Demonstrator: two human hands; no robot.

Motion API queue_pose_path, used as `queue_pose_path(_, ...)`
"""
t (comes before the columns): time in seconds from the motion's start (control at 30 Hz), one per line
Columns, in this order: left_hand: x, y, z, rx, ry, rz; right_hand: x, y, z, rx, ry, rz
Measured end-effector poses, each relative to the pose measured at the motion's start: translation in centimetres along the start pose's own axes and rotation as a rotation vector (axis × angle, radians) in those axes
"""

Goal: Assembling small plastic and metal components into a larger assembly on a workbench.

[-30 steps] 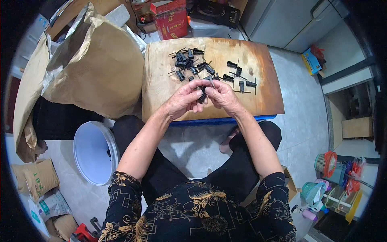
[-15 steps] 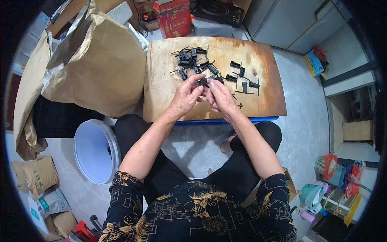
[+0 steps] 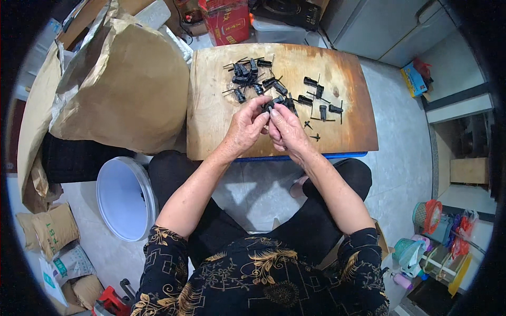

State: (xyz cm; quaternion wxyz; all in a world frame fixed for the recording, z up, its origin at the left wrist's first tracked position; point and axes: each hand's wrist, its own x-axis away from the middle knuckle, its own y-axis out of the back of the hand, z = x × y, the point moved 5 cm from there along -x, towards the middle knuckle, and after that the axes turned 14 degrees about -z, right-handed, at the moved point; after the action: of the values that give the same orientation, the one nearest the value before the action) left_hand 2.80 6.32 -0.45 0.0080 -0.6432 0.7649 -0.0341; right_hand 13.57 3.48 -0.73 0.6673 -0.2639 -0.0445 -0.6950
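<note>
1. Black part (image 3: pixel 268 106), one: between both hands, at the fingertips, over the wooden board (image 3: pixel 211 118).
2. Left hand (image 3: pixel 246 125): thumb and fingers pinching the part's left side.
3. Right hand (image 3: pixel 288 129): fingers curled, thumb and forefinger pinched at its right.
4. Similar black pieces (image 3: pixel 241 75): clustered beyond the hands.

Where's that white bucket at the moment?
In the head view, the white bucket is on the left side, next to the person's left knee and just below the large brown paper bag in the picture.
</note>
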Motion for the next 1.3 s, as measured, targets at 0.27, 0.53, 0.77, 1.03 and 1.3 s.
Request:
queue_pose_path(0.27,-0.3,-0.3,-0.2,0.032,0.067,-0.045,-0.4,0.1,-0.2,-0.012,-0.035,-0.043)
queue_pose_path(0.53,-0.6,0.5,0.7,-0.268,-0.190,-0.202,-1.2,-0.4,-0.6,-0.009,-0.122,-0.045)
queue_pose_path(0.77,-1.0,0.4,2.0,-0.346,-0.179,-0.143,-2.3,0.8,-0.8,0.120,-0.249,0.084)
queue_pose_path(1.03,-1.2,1.8,0.6,0.473,0.482,-0.143,-2.0,12.3,5.1,1.448,0.475,-0.509)
queue_pose_path(1.3,-0.4,1.3,3.4,0.620,0.666,-0.150,-1.8,15.7,2.2,1.735,0.502,-0.595)
